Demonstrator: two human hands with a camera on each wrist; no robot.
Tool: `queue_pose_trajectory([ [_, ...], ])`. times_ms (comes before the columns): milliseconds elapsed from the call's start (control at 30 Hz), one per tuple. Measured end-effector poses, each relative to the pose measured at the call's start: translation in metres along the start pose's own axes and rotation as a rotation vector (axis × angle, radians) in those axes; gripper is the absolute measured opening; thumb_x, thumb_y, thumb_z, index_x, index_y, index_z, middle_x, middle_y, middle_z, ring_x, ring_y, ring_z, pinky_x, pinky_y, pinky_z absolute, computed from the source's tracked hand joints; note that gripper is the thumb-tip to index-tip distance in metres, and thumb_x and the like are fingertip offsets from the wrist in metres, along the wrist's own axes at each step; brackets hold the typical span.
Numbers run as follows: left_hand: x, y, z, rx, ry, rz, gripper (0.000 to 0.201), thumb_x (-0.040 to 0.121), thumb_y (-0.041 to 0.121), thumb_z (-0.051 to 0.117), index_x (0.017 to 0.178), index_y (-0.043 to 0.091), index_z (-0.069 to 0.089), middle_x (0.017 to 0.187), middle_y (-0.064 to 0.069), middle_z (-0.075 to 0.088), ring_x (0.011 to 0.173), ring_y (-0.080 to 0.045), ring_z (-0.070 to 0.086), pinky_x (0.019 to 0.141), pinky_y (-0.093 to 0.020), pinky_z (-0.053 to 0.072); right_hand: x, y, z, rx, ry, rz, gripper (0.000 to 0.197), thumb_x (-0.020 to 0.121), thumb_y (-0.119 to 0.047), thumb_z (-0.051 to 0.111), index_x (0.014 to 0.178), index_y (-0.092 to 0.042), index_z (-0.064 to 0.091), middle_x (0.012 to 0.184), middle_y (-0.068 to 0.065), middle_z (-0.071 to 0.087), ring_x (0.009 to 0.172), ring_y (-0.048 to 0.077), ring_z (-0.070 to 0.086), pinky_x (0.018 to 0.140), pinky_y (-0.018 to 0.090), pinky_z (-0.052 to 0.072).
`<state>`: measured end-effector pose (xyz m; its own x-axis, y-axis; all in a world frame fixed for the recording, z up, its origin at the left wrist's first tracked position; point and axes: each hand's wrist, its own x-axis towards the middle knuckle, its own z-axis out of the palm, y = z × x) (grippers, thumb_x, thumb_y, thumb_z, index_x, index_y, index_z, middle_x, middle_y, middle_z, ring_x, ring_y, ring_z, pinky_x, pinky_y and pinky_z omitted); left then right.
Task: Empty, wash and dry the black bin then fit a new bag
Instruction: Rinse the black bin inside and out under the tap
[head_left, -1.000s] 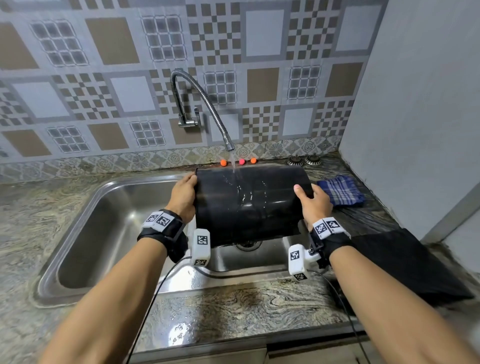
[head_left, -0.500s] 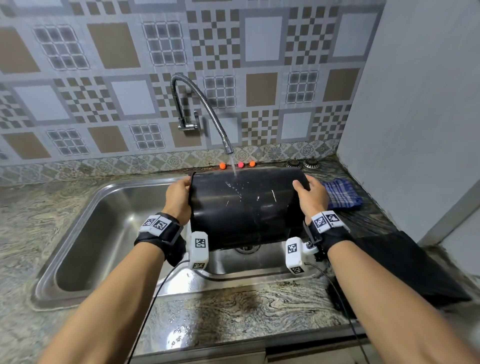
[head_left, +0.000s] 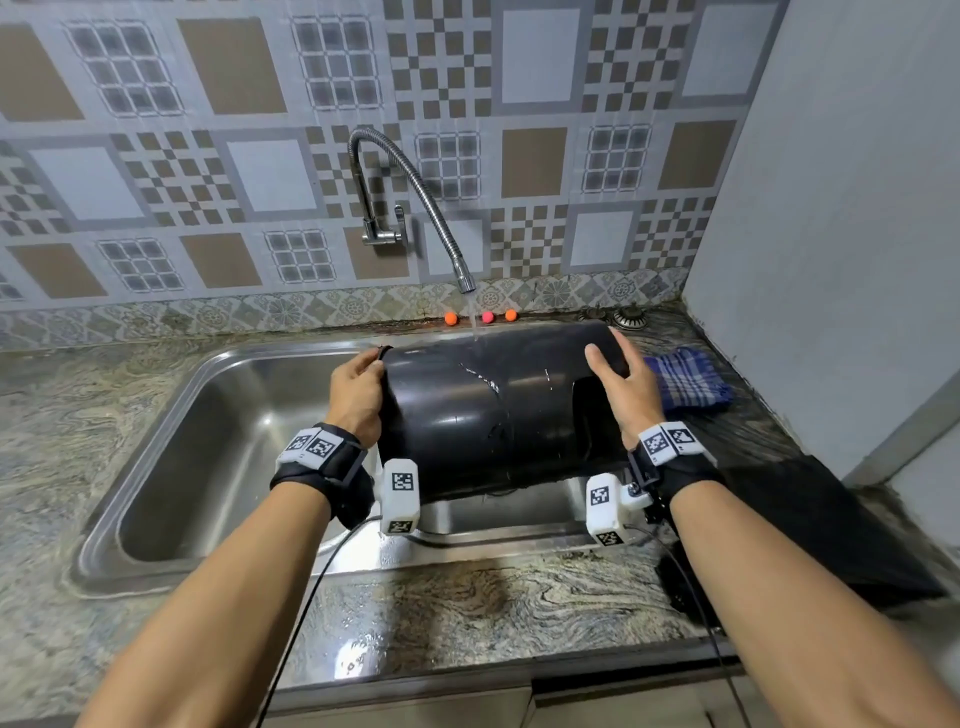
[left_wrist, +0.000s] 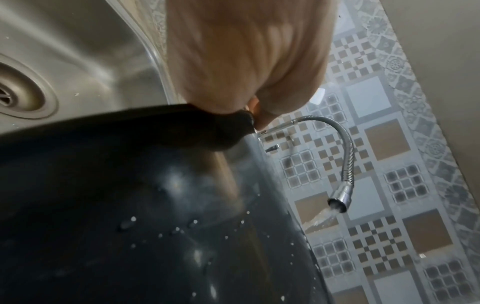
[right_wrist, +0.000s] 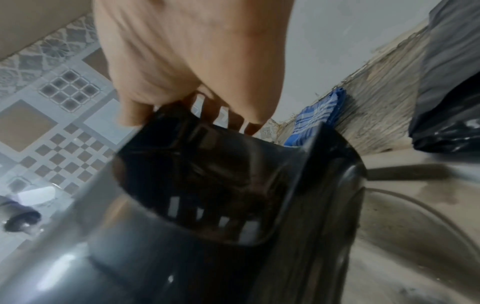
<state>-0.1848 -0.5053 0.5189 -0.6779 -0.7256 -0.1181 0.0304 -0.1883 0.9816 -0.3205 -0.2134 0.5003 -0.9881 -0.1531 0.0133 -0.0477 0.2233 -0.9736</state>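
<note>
Black bin (head_left: 498, 410) on its side over the sink (head_left: 208, 431), under running tap (head_left: 415, 208) water.
Gripped at the open rim by left hand (head_left: 358, 395), fingers curled round it; clasped at the base end by right hand (head_left: 621, 389), fingers round the far edge. Blue cloth (head_left: 685, 379) at the counter's back right corner.

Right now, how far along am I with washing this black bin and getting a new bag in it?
Emptying looks done. Washing is in hand: the black bin lies on its side over the sink, the left hand gripping its rim and the right hand on its base, while the faucet runs water onto its wall. Drying is left; the blue checked cloth sits on the counter. The black bag lies unfitted beside the sink.
</note>
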Motion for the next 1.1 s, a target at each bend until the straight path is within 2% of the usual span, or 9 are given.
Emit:
queue_pose_trajectory([
  [133,0.006,-0.003,0.001,-0.031,0.031,-0.015,0.018,0.096,-0.002,0.05,0.095,0.007,0.066,0.082,-0.008,0.063,0.073,-0.018,0.058,0.07,-0.026,0.05,-0.008,0.001,0.005,0.043,-0.089,0.039,0.062,0.062,-0.077,0.067,0.105,-0.034,0.066,0.114,-0.013,0.068,0.113,0.013,0.061,0.109,0.039,0.041],
  [233,0.01,-0.001,0.001,0.009,0.006,-0.041,0.023,0.087,-0.001,0.049,0.068,0.013,0.052,0.069,-0.004,0.043,0.06,-0.019,0.04,0.055,-0.029,0.033,-0.011,0.005,0.005,0.08,-0.116,-0.003,0.058,0.054,-0.077,0.073,0.096,-0.037,0.066,0.111,-0.015,0.069,0.112,0.01,0.062,0.109,0.039,0.041],
  [300,0.015,0.004,-0.002,-0.016,-0.032,-0.074,0.013,0.073,0.001,0.047,0.076,0.008,0.058,0.076,-0.009,0.044,0.063,-0.021,0.04,0.057,-0.03,0.032,-0.012,0.006,0.003,0.08,-0.108,-0.04,0.066,0.05,-0.077,0.075,0.101,-0.036,0.065,0.111,-0.015,0.069,0.111,0.008,0.062,0.108,0.038,0.042],
  [500,0.016,0.024,-0.004,0.108,-0.202,-0.182,0.058,0.079,-0.003,0.039,0.119,0.027,0.068,0.078,-0.006,0.051,0.064,-0.019,0.045,0.053,-0.024,0.042,-0.011,0.001,0.004,0.022,-0.056,-0.091,0.058,0.066,-0.064,0.073,0.114,-0.035,0.057,0.116,-0.014,0.064,0.116,0.01,0.058,0.105,0.033,0.042],
  [700,0.019,0.013,0.004,-0.006,-0.121,-0.072,0.026,0.072,-0.004,0.05,0.093,-0.002,0.064,0.086,-0.012,0.054,0.072,-0.026,0.05,0.059,-0.03,0.042,0.005,-0.014,0.011,-0.085,0.03,-0.063,0.07,0.078,-0.062,0.065,0.133,-0.022,0.053,0.119,-0.007,0.065,0.114,0.015,0.059,0.098,0.03,0.044],
  [800,0.021,0.013,-0.003,-0.046,-0.168,-0.151,0.05,0.077,-0.007,0.042,0.118,0.006,0.07,0.099,-0.005,0.067,0.084,-0.023,0.058,0.075,-0.032,0.049,0.006,-0.022,0.011,-0.126,0.038,-0.012,0.07,0.082,-0.058,0.064,0.135,-0.015,0.05,0.126,0.001,0.061,0.121,0.024,0.055,0.1,0.031,0.041],
  [933,0.016,0.017,-0.011,0.098,-0.307,-0.268,0.056,0.087,0.002,0.038,0.125,0.034,0.065,0.078,-0.002,0.042,0.067,-0.019,0.036,0.058,-0.027,0.04,0.011,-0.029,0.01,-0.164,0.036,0.047,0.08,0.087,-0.056,0.059,0.147,-0.01,0.034,0.146,0.01,0.045,0.135,0.03,0.042,0.108,0.034,0.034],
  [1033,0.014,0.009,-0.002,0.053,-0.185,-0.142,0.031,0.098,0.003,0.047,0.124,0.01,0.06,0.091,-0.011,0.057,0.074,-0.021,0.054,0.059,-0.027,0.048,0.016,-0.035,0.011,-0.195,0.035,0.083,0.079,0.089,-0.058,0.055,0.148,-0.011,0.033,0.15,0.012,0.041,0.138,0.032,0.039,0.11,0.038,0.033],
  [1100,0.01,0.008,0.006,0.085,-0.052,-0.049,0.015,0.099,0.006,0.05,0.11,0.001,0.059,0.081,-0.013,0.057,0.057,-0.015,0.054,0.048,-0.023,0.047,0.019,-0.038,0.011,-0.217,0.049,0.096,0.071,0.092,-0.054,0.052,0.144,-0.007,0.04,0.147,0.014,0.044,0.135,0.033,0.041,0.108,0.037,0.034],
])
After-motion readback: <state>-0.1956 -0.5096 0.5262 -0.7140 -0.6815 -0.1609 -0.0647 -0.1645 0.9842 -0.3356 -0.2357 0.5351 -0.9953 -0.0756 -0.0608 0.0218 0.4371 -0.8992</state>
